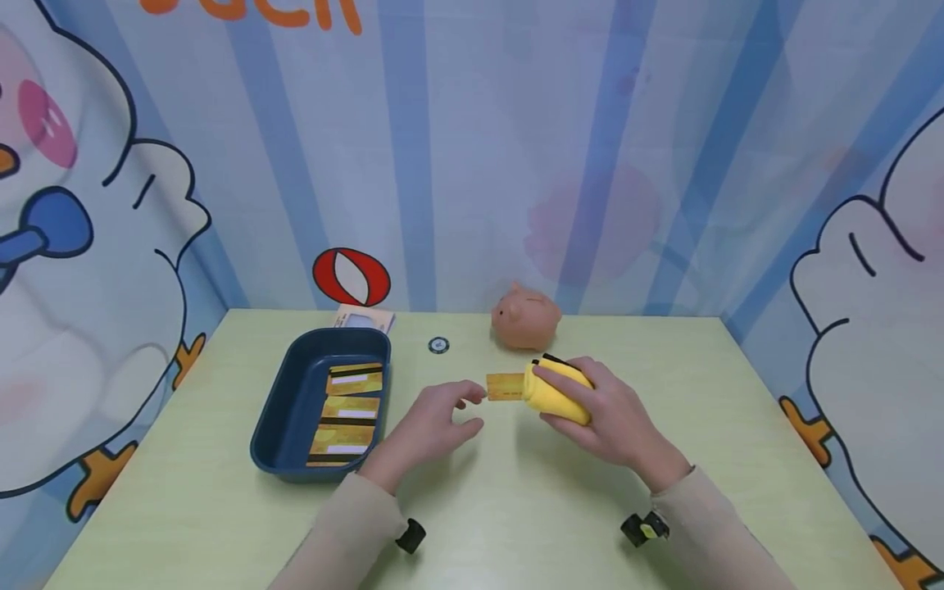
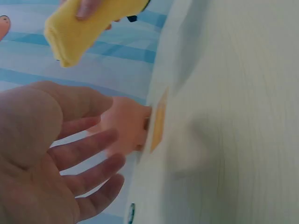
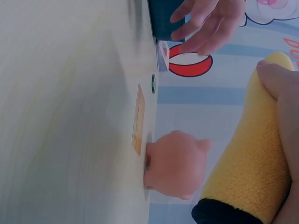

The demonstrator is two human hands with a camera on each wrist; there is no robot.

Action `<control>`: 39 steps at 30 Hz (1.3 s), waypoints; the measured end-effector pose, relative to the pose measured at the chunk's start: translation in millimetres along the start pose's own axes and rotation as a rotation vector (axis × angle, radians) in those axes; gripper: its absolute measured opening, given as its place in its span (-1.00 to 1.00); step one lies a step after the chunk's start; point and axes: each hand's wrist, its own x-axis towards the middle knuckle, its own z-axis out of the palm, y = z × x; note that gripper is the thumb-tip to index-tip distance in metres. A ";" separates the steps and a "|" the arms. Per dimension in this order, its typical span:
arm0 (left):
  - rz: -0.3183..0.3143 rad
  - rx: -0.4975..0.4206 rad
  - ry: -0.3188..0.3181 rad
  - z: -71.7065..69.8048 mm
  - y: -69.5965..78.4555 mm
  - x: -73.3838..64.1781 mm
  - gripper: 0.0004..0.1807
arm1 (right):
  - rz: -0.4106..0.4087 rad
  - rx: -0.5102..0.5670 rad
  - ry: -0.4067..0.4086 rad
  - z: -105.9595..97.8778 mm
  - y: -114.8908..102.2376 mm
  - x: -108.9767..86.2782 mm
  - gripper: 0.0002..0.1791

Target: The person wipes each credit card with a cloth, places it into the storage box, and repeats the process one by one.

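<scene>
My right hand [image 1: 615, 414] grips a yellow fuzzy cloth-like bundle [image 1: 555, 395] with black at one end; its exact kind is unclear. Both wrist views show the bundle raised off the table. A gold card [image 1: 505, 387] lies flat on the table, partly hidden by the bundle in the head view. To the card's left hovers my left hand [image 1: 438, 419], fingers loosely bent and nothing in them. In the left wrist view a space separates these fingers from the card [image 2: 159, 122].
A dark blue tray [image 1: 267, 410] at the left holds several gold cards [image 1: 350, 410]. Behind it lies a printed paper [image 1: 369, 316]. A round chip [image 1: 438, 345] and a pink piggy bank [image 1: 527, 318] sit toward the back edge, before a patterned curtain [image 1: 487, 164].
</scene>
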 end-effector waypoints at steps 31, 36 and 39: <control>-0.143 0.253 0.042 41.5 -10.5 71.8 -0.32 | 0.004 0.040 0.013 0.9 -3.1 8.1 -0.25; -0.165 0.223 -0.021 35.5 -12.2 68.3 -0.28 | 0.004 0.041 0.008 1.7 -2.0 8.4 -0.25; -0.185 0.195 -0.068 33.2 -14.3 65.1 -0.28 | 0.001 0.046 0.008 2.0 -2.0 8.6 -0.25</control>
